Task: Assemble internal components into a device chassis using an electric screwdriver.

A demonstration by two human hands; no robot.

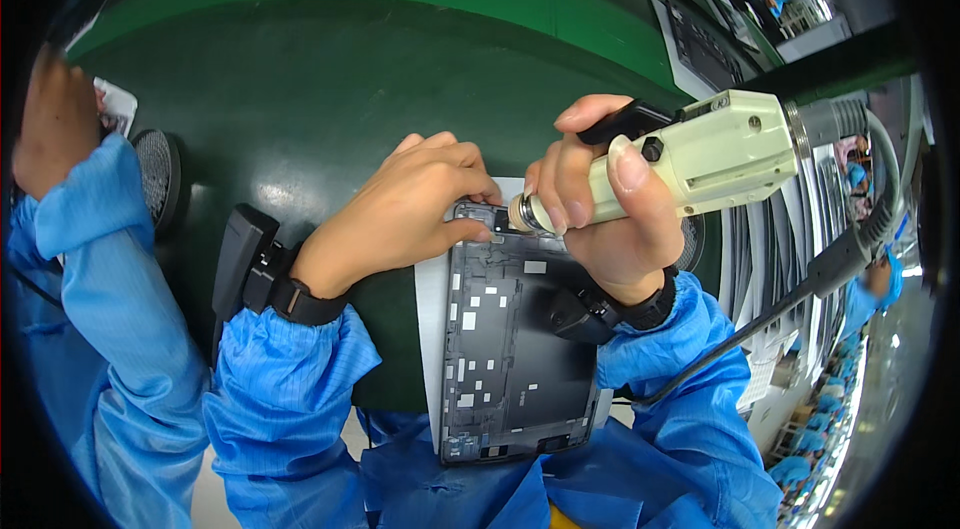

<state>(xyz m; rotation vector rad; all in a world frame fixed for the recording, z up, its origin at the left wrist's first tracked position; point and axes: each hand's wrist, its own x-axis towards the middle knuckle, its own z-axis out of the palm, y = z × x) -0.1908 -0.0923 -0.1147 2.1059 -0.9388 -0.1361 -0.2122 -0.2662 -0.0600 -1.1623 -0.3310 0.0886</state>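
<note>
A dark tablet housing, dotted with small white patches, lies at the near edge of the green table with its inner side up. My left hand grips its far left corner, the thumb on the inside and the bent fingers at the far edge. Wrapped in my right hand is a cream electric screwdriver with a black lever. It is tilted, its nose pointing down-left at the housing's far edge, close to my left fingertips. The bit's tip and any screw are hidden.
Under the housing lies a white sheet. The screwdriver's grey cable curves down at the right, beside a stack of thin panels. Another dark housing lies far right. A co-worker's hand is at the left, near a round grey object.
</note>
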